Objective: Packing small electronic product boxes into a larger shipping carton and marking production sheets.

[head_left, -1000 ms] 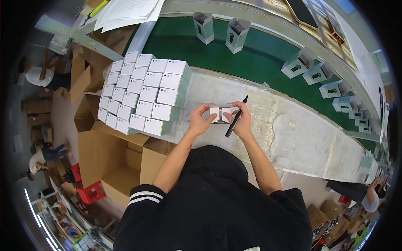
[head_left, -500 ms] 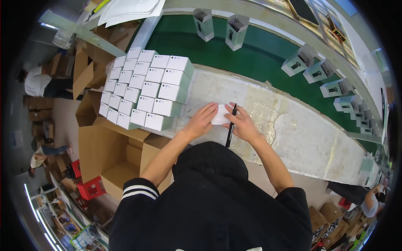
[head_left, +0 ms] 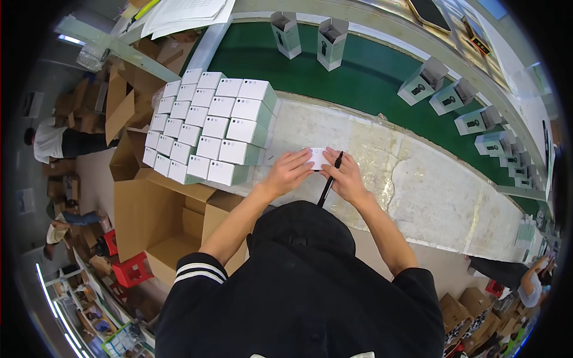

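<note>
Fingers of my left hand and right hand pinch a small white cardboard box from opposite sides over the pale worktop, a slim black pen tucked in the right; the box looks light, stiff, crushable, best gripped by its edges.

- no words or numbers I can actually read anywhere, tbh
- stacked white boxes: tiny round marks in a row, basically dots
- little white box being held: faint marks on its face, too small
- open cartons: dark product picture, print illegible
- paper sheets: fine print, just a blur
</note>
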### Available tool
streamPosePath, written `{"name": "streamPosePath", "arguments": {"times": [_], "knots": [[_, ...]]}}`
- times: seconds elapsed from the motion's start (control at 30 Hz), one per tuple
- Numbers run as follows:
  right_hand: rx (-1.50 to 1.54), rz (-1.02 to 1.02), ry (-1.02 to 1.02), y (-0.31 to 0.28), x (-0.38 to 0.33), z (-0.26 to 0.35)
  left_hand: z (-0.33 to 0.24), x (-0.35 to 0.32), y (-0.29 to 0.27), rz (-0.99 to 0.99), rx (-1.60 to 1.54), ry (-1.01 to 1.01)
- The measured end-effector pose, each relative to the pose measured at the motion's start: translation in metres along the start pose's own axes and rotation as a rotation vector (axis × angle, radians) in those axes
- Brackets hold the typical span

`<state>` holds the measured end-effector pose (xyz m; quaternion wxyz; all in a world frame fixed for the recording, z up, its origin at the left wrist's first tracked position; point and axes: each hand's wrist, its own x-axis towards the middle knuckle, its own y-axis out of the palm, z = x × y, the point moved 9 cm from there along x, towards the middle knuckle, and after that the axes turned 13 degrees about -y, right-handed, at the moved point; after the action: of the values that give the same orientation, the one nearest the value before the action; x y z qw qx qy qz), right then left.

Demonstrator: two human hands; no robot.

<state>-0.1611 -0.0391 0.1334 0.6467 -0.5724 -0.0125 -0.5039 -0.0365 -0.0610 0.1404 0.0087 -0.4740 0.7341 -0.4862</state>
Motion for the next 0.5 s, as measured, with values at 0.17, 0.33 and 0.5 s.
{"name": "streamPosePath", "arguments": {"times": [0.17, 0.33, 0.5], "knots": [[0.027, 0.032, -0.041, -0.001, -0.006, 0.004, -0.001, -0.006, 0.0, -0.016, -0.021, -0.023], [0.018, 0.22, -0.115, 0.002, -0.002, 0.011, -0.003, -0.01, 0.0, 0.004, 0.042, 0.02], [-0.011, 0.219, -0.17, 0.01, -0.01, 0.011, -0.007, -0.019, 0.001, -0.026, 0.061, 0.045]]}}
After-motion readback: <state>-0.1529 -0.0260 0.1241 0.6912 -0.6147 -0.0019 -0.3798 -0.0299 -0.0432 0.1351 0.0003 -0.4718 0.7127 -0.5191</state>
